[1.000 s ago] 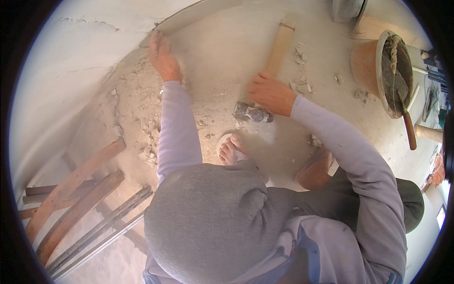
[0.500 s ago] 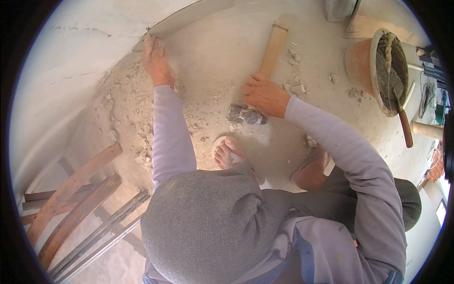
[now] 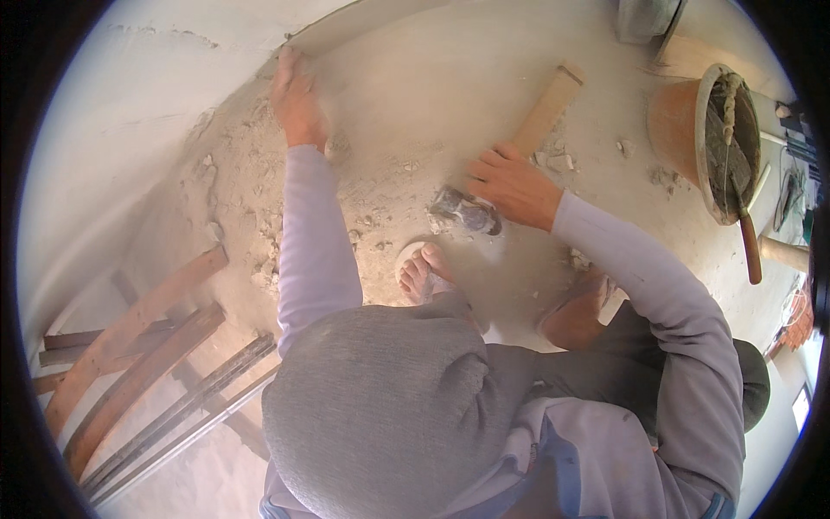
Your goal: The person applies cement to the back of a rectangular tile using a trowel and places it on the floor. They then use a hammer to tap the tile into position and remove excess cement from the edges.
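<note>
My right hand (image 3: pixel 517 189) is closed round a hammer, its fingers wrapped near the head. The dark, dust-covered hammer head (image 3: pixel 467 212) lies low, close to my foot, and its flat wooden handle (image 3: pixel 550 105) slants away to the far right. My left hand (image 3: pixel 298 102) reaches to the foot of the pale wall (image 3: pixel 164 78). Its fingers are stretched out against the wall's lower edge, slightly blurred, with no tool visible in them. Crumbled rubble (image 3: pixel 246 195) lies below that hand along the wall.
An orange-brown bucket (image 3: pixel 674 125) of grey mortar stands at right, a wooden-handled trowel (image 3: pixel 749 242) leaning in it. Curved wooden pieces (image 3: pixel 138 311) and long metal bars (image 3: pixel 186 406) lie at lower left. My sandalled foot (image 3: pixel 424 270) is close to the hammer head.
In the picture, my right hand and the hammer have shifted right and slightly down, the handle tilting further right. The left hand stays at the wall edge; the whole view has shifted slightly.
</note>
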Available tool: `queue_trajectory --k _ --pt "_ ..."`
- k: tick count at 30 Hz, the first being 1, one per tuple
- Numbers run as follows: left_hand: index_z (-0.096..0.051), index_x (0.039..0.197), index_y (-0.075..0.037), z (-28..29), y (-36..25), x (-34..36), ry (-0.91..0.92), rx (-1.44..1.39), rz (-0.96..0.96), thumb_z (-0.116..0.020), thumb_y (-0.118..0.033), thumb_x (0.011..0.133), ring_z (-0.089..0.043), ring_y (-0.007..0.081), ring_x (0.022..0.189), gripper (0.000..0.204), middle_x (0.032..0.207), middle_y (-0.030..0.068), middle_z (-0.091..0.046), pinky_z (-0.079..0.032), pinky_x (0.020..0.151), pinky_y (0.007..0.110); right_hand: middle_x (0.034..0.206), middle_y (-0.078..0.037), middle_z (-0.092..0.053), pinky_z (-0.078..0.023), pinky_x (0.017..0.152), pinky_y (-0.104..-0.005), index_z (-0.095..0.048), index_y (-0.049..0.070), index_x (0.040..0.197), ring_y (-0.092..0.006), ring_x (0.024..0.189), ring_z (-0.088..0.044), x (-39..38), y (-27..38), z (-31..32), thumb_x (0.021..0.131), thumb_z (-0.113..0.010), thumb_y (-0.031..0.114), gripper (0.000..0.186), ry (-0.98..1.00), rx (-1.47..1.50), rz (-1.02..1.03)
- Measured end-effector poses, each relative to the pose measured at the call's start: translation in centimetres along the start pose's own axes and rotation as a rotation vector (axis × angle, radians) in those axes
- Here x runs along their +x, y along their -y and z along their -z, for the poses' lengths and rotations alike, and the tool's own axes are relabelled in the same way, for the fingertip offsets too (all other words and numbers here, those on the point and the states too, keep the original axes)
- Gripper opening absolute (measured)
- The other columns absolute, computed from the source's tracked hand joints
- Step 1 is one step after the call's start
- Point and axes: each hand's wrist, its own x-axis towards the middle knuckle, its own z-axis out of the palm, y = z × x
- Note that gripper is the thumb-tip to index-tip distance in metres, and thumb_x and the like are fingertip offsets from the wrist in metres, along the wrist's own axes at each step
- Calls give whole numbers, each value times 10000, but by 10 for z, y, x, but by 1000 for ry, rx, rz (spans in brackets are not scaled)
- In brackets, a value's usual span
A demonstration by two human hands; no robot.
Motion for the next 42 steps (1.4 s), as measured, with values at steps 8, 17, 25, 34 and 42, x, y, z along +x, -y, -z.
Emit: queue_trajectory --k 8,17,25,34,42 --pt "-356 1520 -9 8 1 2 47 15 -3 -423 -22 1014 -363 284 1442 511 1551 152 -379 -391 1143 441 923 -59 -533 -397 916 -385 -568 112 804 -237 978 -522 -27 7 18 751 -639 96 91 118 84 26" --pt "-364 1516 -11 12 -2 2 66 -8 8 -422 -81 1033 -355 280 1451 492 1549 149 -388 -387 1147 426 948 -118 -574 -490 854 -452 -604 51 889 -329 995 -574 27 -7 28 737 -635 52 155 57 223 -212" --pt "-305 1554 -17 31 25 19 166 -45 -2 -398 -144 1001 -356 250 1461 574 1584 116 -370 -319 1158 370 924 -103 -602 -521 796 -448 -636 63 876 -320 950 -602 83 2 -9 766 -633 72 110 -98 316 -161" --pt "-407 1488 39 27 26 17 105 -23 -62 -409 -14 895 -397 250 1437 596 1548 126 -426 -344 1133 334 869 -76 -618 -528 805 -409 -655 85 800 -273 949 -616 102 12 -20 749 -639 90 54 -93 216 -137" --pt "-436 1478 24 22 23 13 72 -57 -31 -439 -22 884 -431 259 1409 596 1513 130 -467 -343 1130 331 874 -133 -651 -523 795 -480 -632 35 817 -356 908 -619 171 -19 -5 871 -623 152 129 -259 289 -343"
